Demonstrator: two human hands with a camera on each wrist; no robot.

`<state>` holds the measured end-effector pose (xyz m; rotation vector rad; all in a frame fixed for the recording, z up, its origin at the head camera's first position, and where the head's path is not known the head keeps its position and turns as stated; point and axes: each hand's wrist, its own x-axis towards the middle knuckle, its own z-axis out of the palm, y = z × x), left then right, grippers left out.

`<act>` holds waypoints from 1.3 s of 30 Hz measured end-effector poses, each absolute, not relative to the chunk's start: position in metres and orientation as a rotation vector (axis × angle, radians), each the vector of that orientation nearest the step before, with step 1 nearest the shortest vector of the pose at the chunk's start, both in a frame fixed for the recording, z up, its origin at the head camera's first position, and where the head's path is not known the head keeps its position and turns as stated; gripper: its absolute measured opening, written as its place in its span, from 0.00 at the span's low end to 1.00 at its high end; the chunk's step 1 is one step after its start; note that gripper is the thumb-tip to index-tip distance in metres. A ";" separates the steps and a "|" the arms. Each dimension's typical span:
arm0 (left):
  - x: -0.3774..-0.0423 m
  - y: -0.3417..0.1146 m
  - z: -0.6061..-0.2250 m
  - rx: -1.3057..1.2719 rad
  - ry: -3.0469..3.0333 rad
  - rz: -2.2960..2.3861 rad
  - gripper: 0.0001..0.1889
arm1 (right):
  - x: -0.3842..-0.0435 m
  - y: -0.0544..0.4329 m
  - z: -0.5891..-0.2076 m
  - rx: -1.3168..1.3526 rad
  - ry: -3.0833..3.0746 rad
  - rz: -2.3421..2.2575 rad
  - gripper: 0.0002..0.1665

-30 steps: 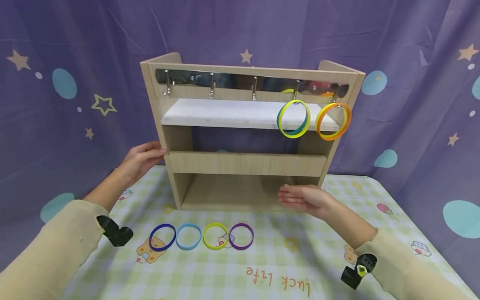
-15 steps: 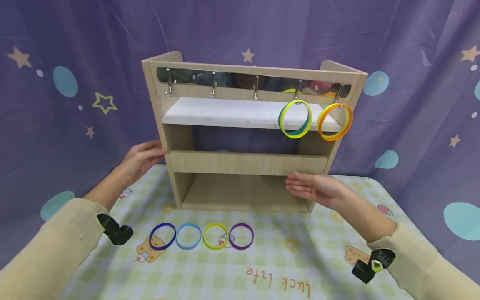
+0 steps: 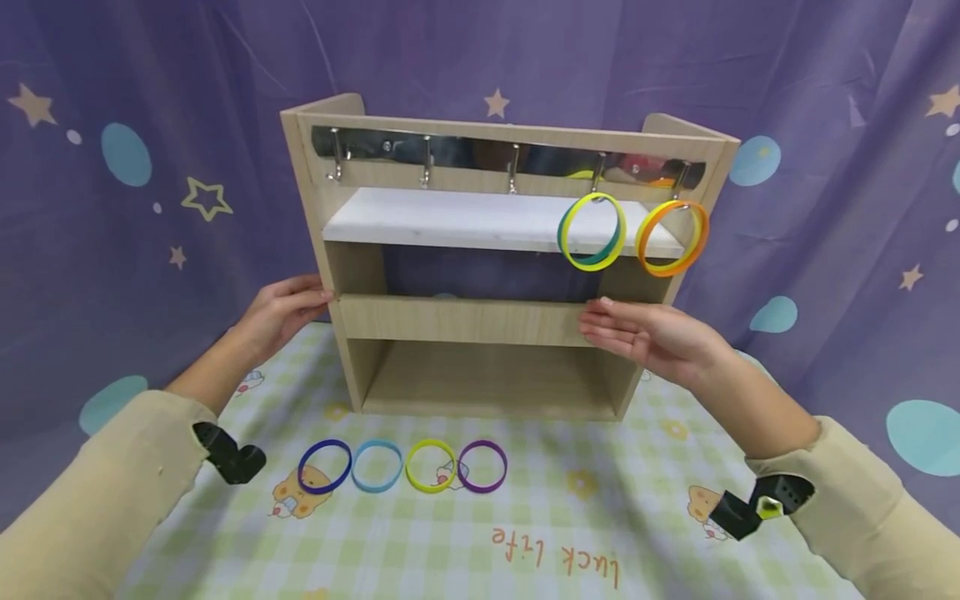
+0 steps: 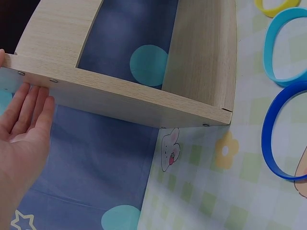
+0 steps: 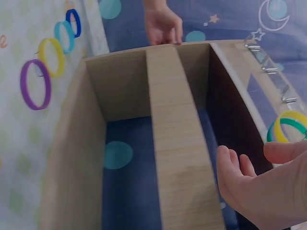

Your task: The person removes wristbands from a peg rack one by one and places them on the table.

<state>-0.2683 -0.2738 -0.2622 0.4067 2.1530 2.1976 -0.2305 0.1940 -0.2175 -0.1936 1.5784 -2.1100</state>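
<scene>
A light wooden shelf (image 3: 480, 379) stands upright on the table. My left hand (image 3: 287, 312) touches its left side panel; in the left wrist view nearly straight fingers (image 4: 36, 108) rest on that panel. My right hand (image 3: 648, 337) is before the right end of the front crossbar (image 3: 457, 320), fingers extended, holding nothing. On the two rightmost metal hooks hang a yellow-and-teal pair of wristbands (image 3: 592, 265) and an orange-and-yellow pair (image 3: 697, 242). A dark blue wristband (image 3: 325, 490), a light blue one (image 3: 377, 488), a yellow one (image 3: 431, 488) and a purple one (image 3: 482, 488) lie in a row on the tablecloth.
A metal rail (image 3: 450, 154) with several hooks runs along the shelf's upper front. Below it is a white board (image 3: 450, 218). The checked tablecloth (image 3: 420, 550) covers the table, and a purple curtain (image 3: 570, 58) with stars hangs behind.
My right hand has risen and moved slightly right, from the shelf's lower opening to the crossbar's height. My left hand stays at the side panel. The wristbands keep their places.
</scene>
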 end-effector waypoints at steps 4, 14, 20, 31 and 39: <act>-0.268 -0.274 -0.261 0.399 2.145 2.202 0.37 | -0.228 0.192 -0.206 -0.161 1.535 -2.183 0.14; -0.270 -0.274 -0.262 0.443 2.085 2.264 0.26 | -0.226 0.190 -0.193 -0.104 1.315 -2.369 0.14; -0.270 -0.273 -0.262 0.472 2.059 2.280 0.22 | -0.228 0.191 -0.193 -0.089 1.167 -2.461 0.13; -0.268 -0.274 -0.262 0.406 2.128 2.210 0.38 | -0.220 0.179 -0.193 -0.013 1.136 -2.531 0.14; -0.269 -0.274 -0.263 0.421 2.089 2.252 0.37 | -0.217 0.171 -0.194 0.004 0.989 -2.626 0.08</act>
